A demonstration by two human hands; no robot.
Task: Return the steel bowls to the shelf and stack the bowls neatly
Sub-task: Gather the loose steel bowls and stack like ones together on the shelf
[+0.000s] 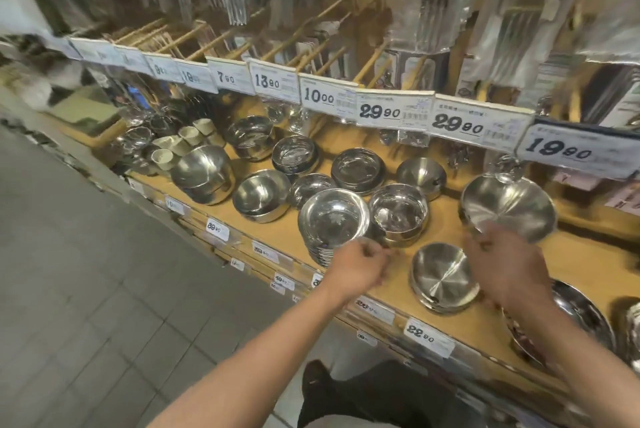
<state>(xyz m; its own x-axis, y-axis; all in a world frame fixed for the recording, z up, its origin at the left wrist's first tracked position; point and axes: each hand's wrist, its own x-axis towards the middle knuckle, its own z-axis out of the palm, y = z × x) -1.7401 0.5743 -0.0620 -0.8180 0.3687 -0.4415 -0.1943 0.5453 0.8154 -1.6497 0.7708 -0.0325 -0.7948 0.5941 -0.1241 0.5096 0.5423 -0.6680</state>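
The left hand (360, 266) pinches the rim of the engraved bowl stack (333, 220) at the front edge of the wooden shelf (450, 233). The right hand (507, 259), blurred, reaches the wide steel bowl (509, 206); I cannot tell its grip. A careless nudge could topple that leaning stack off the edge, or knock the small dish (443, 277) below.

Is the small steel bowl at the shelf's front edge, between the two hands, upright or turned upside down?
Upright. The small steel bowl shows its open mouth and brushed inner bottom, and it sits on others in a short stack.
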